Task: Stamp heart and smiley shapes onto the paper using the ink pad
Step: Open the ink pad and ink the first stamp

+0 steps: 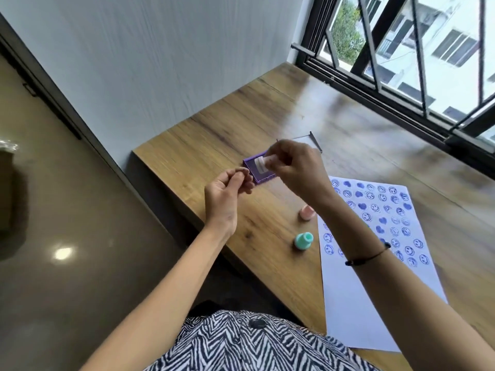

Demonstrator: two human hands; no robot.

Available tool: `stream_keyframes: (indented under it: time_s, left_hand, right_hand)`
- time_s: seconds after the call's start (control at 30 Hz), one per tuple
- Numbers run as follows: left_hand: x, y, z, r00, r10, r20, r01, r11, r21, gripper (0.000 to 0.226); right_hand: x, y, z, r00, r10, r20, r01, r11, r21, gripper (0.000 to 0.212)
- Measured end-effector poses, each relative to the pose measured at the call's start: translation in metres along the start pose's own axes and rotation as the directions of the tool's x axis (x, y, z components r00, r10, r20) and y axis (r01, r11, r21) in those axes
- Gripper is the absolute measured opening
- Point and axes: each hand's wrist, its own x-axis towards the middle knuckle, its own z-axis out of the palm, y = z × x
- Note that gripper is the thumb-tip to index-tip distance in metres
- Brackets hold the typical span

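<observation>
A small purple ink pad (258,174) lies on the wooden table (214,135). My right hand (292,164) hovers over it, its fingertips pinching a small pale piece at the pad's top; I cannot tell what the piece is. My left hand (226,195) is just left of the pad, fingers curled loosely and holding nothing. A pink stamp (306,212) and a teal stamp (303,241) stand on the table beside the white paper (356,303), whose upper part is covered with several blue hearts and smileys.
The table's left edge runs diagonally, with a brown floor (80,223) below it. A window with dark bars (401,62) lines the far right side. A clear lid or stand (313,141) sits behind the ink pad. A black bracelet circles my right wrist.
</observation>
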Motion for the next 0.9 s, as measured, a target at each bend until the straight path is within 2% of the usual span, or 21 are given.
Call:
stream_keyframes:
  time_s: [0.13, 0.23, 0.43, 0.57, 0.7, 0.83, 0.9]
  left_hand:
    - [0.000, -0.001, -0.005, 0.994, -0.001, 0.112, -0.014, 0.991, 0.131, 0.009]
    - [0.001, -0.002, 0.002, 0.988, 0.035, 0.147, -0.065, 0.976, 0.206, 0.017]
    - [0.010, -0.006, 0.009, 0.981, 0.051, 0.189, -0.095, 0.968, 0.231, 0.012]
    - [0.011, -0.008, 0.008, 0.980, 0.044, 0.195, -0.082, 0.978, 0.191, 0.012]
    - [0.011, -0.008, 0.011, 0.986, 0.057, 0.156, -0.081, 0.985, 0.153, 0.011]
    - [0.012, -0.008, 0.002, 0.998, 0.044, 0.042, -0.046, 0.997, 0.057, 0.008]
    - [0.013, -0.011, -0.004, 0.998, 0.052, 0.018, -0.053, 0.997, 0.060, 0.011]
  right_hand:
    - [0.007, 0.001, -0.001, 0.996, 0.057, 0.064, -0.058, 0.998, 0.023, 0.006]
    - [0.006, 0.005, 0.000, 0.986, 0.106, 0.132, -0.115, 0.991, 0.063, 0.005]
    - [0.005, 0.012, -0.003, 0.984, 0.143, 0.110, -0.155, 0.982, 0.110, 0.010]
    - [0.002, 0.016, -0.002, 0.977, 0.155, 0.148, -0.179, 0.970, 0.165, 0.007]
    - [0.000, 0.017, 0.005, 0.992, 0.099, 0.083, -0.111, 0.983, 0.150, 0.006]
    - [0.001, 0.019, 0.001, 0.998, -0.037, -0.056, 0.040, 0.998, 0.048, 0.009]
    - [0.006, 0.020, -0.004, 0.994, -0.091, -0.069, 0.089, 0.996, -0.023, 0.007]
